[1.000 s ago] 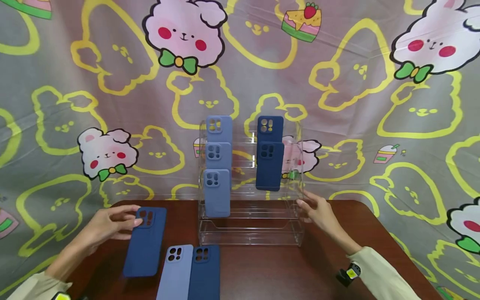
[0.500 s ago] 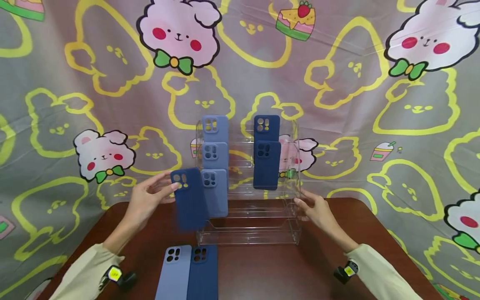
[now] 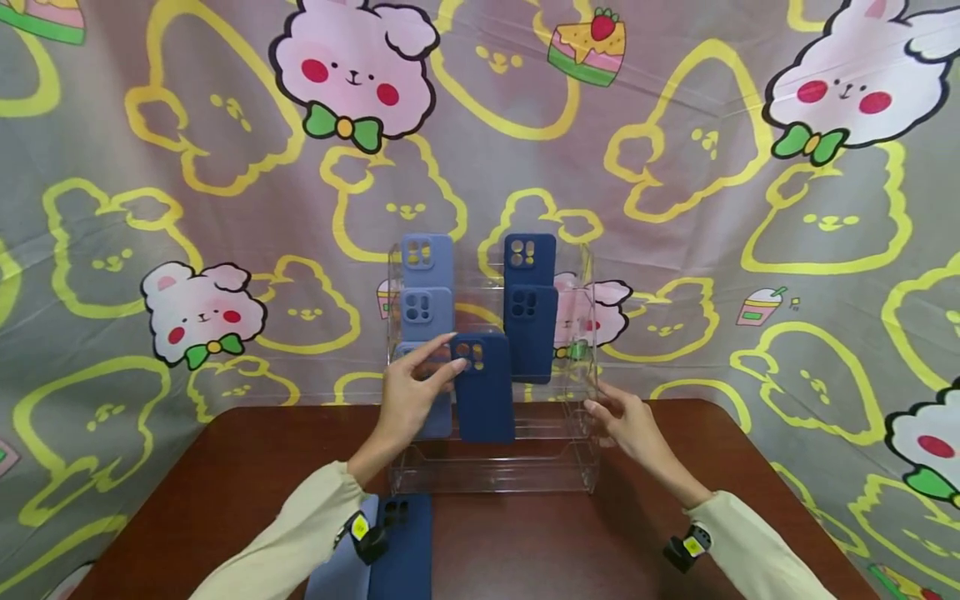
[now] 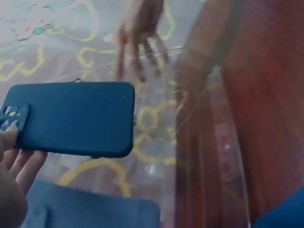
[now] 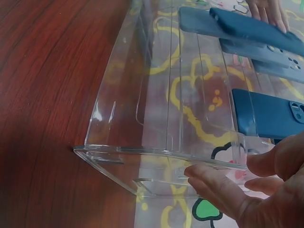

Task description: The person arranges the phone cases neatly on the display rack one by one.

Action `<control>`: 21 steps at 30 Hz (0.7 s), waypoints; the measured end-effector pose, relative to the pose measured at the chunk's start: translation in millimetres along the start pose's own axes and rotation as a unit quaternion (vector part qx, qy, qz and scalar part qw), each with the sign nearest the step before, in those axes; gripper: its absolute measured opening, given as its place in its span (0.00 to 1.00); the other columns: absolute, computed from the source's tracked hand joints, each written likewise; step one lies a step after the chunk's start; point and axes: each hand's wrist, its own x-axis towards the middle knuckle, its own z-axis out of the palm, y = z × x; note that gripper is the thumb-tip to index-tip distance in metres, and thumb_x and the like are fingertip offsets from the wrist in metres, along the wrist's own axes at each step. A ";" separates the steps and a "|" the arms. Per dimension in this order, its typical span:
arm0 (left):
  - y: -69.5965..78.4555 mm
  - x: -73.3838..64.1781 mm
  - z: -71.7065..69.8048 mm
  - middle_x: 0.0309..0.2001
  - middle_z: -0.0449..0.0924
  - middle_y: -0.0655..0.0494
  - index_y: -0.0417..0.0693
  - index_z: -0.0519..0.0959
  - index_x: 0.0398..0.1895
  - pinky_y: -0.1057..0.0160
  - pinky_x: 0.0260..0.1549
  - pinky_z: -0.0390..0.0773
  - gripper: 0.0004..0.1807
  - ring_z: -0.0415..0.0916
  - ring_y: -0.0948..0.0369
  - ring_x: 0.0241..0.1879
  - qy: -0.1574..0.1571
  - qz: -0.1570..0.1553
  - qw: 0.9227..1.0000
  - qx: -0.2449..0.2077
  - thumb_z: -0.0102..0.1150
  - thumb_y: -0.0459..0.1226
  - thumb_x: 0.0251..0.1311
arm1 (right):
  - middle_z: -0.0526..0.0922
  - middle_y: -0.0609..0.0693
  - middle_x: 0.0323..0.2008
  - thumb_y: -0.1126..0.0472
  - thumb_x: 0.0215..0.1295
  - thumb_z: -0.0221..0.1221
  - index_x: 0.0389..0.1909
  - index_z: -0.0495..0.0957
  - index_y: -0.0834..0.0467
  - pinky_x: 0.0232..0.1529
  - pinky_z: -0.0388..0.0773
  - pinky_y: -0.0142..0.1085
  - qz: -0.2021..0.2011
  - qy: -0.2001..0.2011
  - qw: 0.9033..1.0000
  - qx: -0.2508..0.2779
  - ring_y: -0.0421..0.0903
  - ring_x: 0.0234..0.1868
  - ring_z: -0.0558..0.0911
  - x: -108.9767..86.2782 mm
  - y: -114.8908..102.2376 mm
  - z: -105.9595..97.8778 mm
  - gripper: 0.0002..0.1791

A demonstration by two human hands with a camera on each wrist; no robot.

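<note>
My left hand [image 3: 408,404] pinches a dark blue phone case [image 3: 485,390] by its camera-hole end, thumb in front and fingers behind. The case is upright in front of the clear tiered display rack [image 3: 495,479], between its two columns of cases. In the left wrist view the same phone case [image 4: 78,118] shows its flat back. My right hand [image 3: 633,425] holds the rack's right side edge between thumb and fingers. Light blue cases [image 3: 427,310] stand in the left column, the lowest partly behind my left hand. Two dark blue cases [image 3: 531,333] stand in the right column.
A light blue case [image 3: 341,558] and a dark blue case [image 3: 402,550] lie side by side on the brown table [image 3: 525,550], partly under my left sleeve [image 3: 285,533]. A patterned curtain [image 3: 675,208] hangs close behind the rack.
My left hand has carried the dark blue phone case from the left, over the table, up and rightward to the rack's middle. The right hand has stayed at the rack's side.
</note>
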 end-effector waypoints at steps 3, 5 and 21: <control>-7.3 -2.0 15.1 0.49 0.88 0.44 0.47 0.84 0.63 0.70 0.26 0.81 0.24 0.88 0.62 0.35 0.016 0.013 1.000 0.008 0.74 0.34 0.63 | 0.82 0.72 0.59 0.66 0.78 0.58 0.76 0.67 0.65 0.32 0.91 0.42 -0.002 0.001 1.000 -0.003 0.62 0.44 0.90 0.2 1.1 0.7 0.29; -11.6 -2.0 24.2 0.48 0.88 0.45 0.46 0.85 0.62 0.72 0.24 0.78 0.23 0.87 0.61 0.36 0.030 0.022 0.999 0.009 0.74 0.33 0.62 | 0.82 0.72 0.58 0.66 0.78 0.58 0.76 0.67 0.65 0.33 0.91 0.42 -0.004 0.002 1.000 -0.002 0.63 0.45 0.89 0.0 1.7 0.8 0.29; -23.2 13.0 69.2 0.47 0.87 0.43 0.40 0.84 0.62 0.57 0.42 0.90 0.23 0.88 0.47 0.43 0.077 0.072 0.994 0.009 0.73 0.31 0.62 | 0.82 0.71 0.60 0.64 0.79 0.58 0.77 0.67 0.62 0.34 0.91 0.45 0.005 0.008 1.000 -0.008 0.61 0.45 0.89 -1.0 0.6 1.3 0.29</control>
